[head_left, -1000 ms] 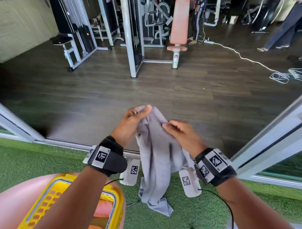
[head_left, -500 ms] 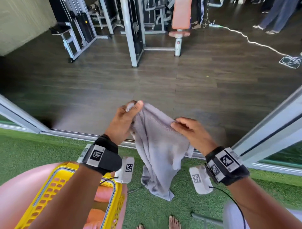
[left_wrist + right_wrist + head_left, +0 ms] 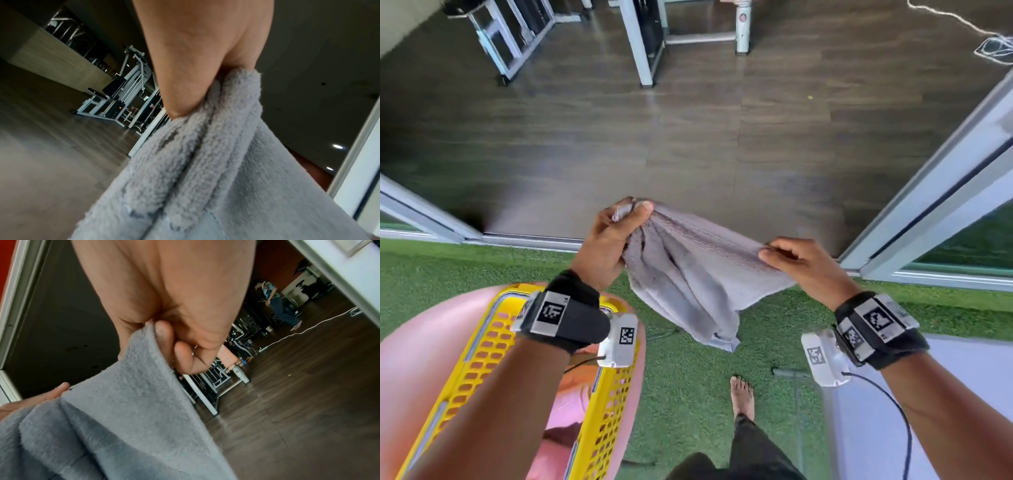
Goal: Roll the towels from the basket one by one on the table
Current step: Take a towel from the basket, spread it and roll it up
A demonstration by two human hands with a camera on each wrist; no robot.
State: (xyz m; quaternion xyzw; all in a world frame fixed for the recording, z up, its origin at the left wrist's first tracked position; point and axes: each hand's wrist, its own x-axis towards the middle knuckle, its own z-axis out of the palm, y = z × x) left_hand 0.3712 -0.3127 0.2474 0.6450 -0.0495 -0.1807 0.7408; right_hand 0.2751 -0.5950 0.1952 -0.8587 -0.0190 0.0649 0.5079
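Observation:
A grey towel (image 3: 688, 270) hangs in the air between both hands, above the green turf. My left hand (image 3: 616, 236) pinches a bunched corner of it at the upper left; up close the folds of the towel (image 3: 205, 170) run down from that hand (image 3: 197, 68). My right hand (image 3: 801, 263) pinches the towel's top edge further right, and the towel (image 3: 123, 418) drapes from the right hand (image 3: 170, 331) in its wrist view. The yellow basket (image 3: 493, 359) sits under my left forearm on a pink round surface (image 3: 417, 359), with pink cloth inside.
A pale table surface (image 3: 962, 394) lies at the lower right under my right forearm. My bare foot (image 3: 742, 394) stands on green turf (image 3: 688, 394). Sliding door rails (image 3: 941, 171) frame a dark wood floor with gym machines (image 3: 647, 37) and a white cable (image 3: 993, 48).
My hands have drawn apart along the towel's top edge, spreading it wider. The head view has tilted down, bringing the foot and the table at the right into sight.

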